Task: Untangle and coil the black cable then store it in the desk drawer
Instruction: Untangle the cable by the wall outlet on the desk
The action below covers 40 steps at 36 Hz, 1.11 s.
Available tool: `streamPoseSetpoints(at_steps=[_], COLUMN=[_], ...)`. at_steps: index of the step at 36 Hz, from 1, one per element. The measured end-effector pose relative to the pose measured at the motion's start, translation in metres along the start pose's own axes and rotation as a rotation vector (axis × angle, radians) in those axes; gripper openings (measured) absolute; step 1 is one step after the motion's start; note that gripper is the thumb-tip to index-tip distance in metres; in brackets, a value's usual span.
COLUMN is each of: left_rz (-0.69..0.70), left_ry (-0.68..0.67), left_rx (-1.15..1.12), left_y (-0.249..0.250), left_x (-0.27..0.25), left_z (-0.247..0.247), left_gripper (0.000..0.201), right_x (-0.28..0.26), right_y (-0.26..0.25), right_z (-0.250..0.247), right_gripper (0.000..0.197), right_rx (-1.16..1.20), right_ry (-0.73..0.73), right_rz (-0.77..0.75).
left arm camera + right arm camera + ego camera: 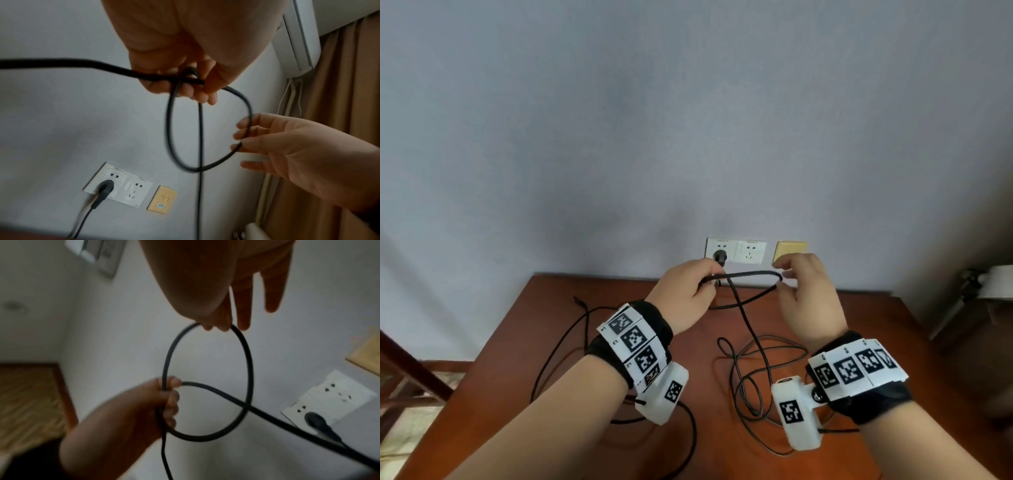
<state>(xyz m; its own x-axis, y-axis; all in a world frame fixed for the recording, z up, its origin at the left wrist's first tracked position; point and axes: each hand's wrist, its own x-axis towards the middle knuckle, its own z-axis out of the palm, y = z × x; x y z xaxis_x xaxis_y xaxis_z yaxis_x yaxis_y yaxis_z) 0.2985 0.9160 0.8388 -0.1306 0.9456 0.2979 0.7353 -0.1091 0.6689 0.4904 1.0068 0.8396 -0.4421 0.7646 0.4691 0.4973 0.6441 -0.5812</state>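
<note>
A black cable is held up as one loop above the brown desk. My left hand grips the loop where its strands cross. My right hand pinches the loop's far end between thumb and forefinger, with the other fingers straight. The left wrist view shows the loop hanging between my left hand and right hand. In the right wrist view my right hand holds the top of the loop and my left hand the side. The rest of the cable lies tangled on the desk. No drawer is in view.
On the wall behind the desk are white sockets with a black plug in one, and a yellow plate. More black cable trails over the desk's left side. A wooden chair stands left, a radiator pipe right.
</note>
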Motion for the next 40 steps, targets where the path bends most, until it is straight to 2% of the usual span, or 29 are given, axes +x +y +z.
streamPoseSetpoints(at_steps=[5,11,15,17,20,23,26,27,30,33,37,40], left_rz=[0.019,0.030,0.010,-0.030,-0.052,-0.059,-0.067,-0.063,-0.034,-0.016,0.007,0.011], left_ry=[-0.011,-0.026,-0.056,-0.052,-0.053,-0.076,-0.034,-0.025,-0.041,-0.032,0.017,0.010], left_rx=[-0.055,-0.052,0.000,-0.032,-0.030,-0.002,0.005,0.013,0.028,0.041,0.057,0.040], left_y=[0.015,0.015,0.009,0.002,-0.007,-0.011,-0.014,-0.013,-0.008,-0.004,0.001,0.008], left_x=[0.002,0.002,-0.001,-0.003,-0.005,-0.004,0.000,0.002,0.005,0.008,0.010,0.010], left_z=[0.007,0.003,-0.006,-0.010,-0.016,-0.023,-0.024,-0.024,-0.018,-0.011,-0.005,-0.002], left_gripper=[0.026,0.033,0.021,0.021,0.026,0.013,0.018,0.019,0.017,0.020,0.015,0.011], right_x=[-0.007,-0.004,0.002,0.006,0.011,0.017,0.019,0.018,0.009,0.004,0.004,0.004], right_y=[-0.030,-0.030,-0.022,-0.018,-0.008,0.008,0.021,0.021,0.003,-0.022,-0.039,-0.046], right_z=[0.006,0.007,-0.004,-0.012,-0.023,-0.030,-0.025,-0.022,-0.012,0.000,0.015,0.024], right_gripper=[0.025,0.007,0.014,0.013,0.020,0.025,0.020,0.012,0.025,0.029,0.033,0.026], right_rx=[-0.124,-0.043,0.047,0.124,0.181,0.110,-0.095,-0.137,-0.131,-0.097,-0.096,-0.177], right_ry=[-0.156,-0.103,0.098,0.201,0.255,0.177,-0.053,-0.090,-0.150,-0.189,-0.182,-0.151], right_rz=[-0.278,-0.239,-0.111,-0.021,0.053,0.146,0.243,0.232,0.089,-0.096,-0.147,-0.209])
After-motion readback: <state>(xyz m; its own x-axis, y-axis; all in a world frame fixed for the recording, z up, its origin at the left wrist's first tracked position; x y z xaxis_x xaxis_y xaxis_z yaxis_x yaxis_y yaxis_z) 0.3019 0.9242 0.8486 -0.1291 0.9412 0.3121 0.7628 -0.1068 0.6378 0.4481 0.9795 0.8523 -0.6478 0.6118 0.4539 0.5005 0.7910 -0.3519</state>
